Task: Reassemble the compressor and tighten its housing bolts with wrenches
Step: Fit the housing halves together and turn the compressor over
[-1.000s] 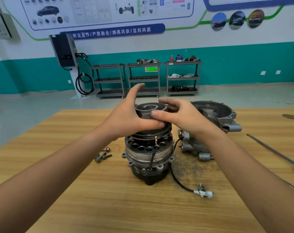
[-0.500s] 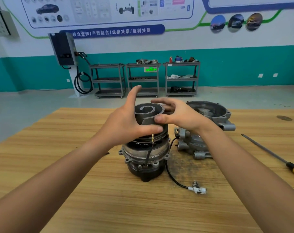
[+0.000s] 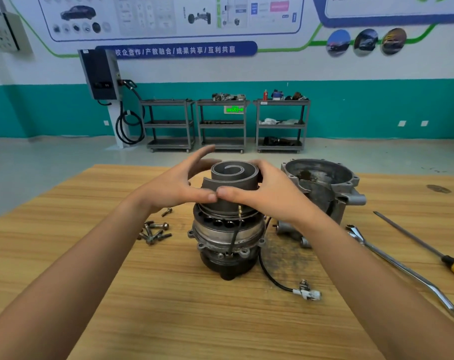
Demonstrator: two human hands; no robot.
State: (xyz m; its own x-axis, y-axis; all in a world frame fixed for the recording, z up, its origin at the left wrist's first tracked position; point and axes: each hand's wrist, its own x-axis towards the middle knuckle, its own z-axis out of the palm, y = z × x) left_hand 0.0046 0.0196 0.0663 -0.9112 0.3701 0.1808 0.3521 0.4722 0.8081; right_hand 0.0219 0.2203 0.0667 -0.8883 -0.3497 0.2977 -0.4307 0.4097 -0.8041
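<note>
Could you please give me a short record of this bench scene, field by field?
left hand: grips the spiral part from the left
right hand: grips the spiral part from the right
spiral part: upright on top of the compressor body
bolts: loose on the table, left of the compressor body
housing: open, right of the compressor body, not fitted
tools: wrench and screwdriver lying at right

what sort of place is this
Probably a vehicle-repair training workshop: car diagrams on the wall posters, a wall-mounted charging unit with its cable, and parts trolleys behind a wooden bench holding a dismantled compressor.
</note>
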